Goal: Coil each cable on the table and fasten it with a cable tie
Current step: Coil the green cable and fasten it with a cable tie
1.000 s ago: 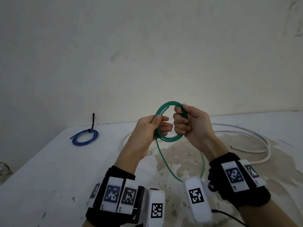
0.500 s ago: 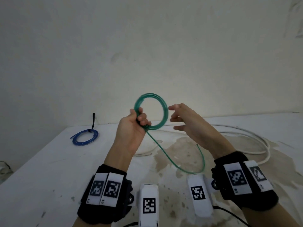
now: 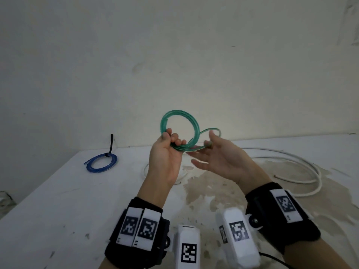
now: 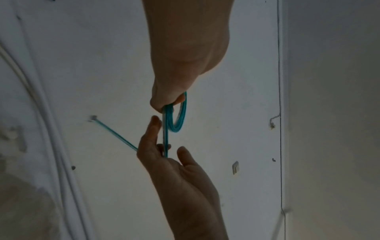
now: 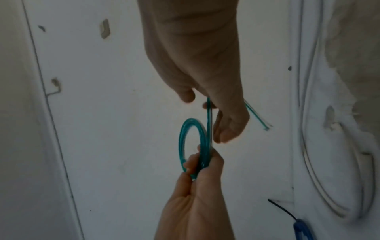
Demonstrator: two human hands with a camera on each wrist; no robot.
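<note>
Green cable [image 3: 179, 131] coil held above the table [image 3: 58, 200], bundle pinched in curled fingers of the left hand [image 3: 167, 150]. Loose tail runs through the right hand [image 3: 219, 158], fingers loosely spread around it, grip hard to tell. Tail end blurred. Both palms up, hands near together.

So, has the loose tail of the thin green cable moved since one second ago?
Yes. The loose tail of the thin green cable hung down toward the white table before; now it arcs up behind the right hand, level with the table's far edge.
</note>
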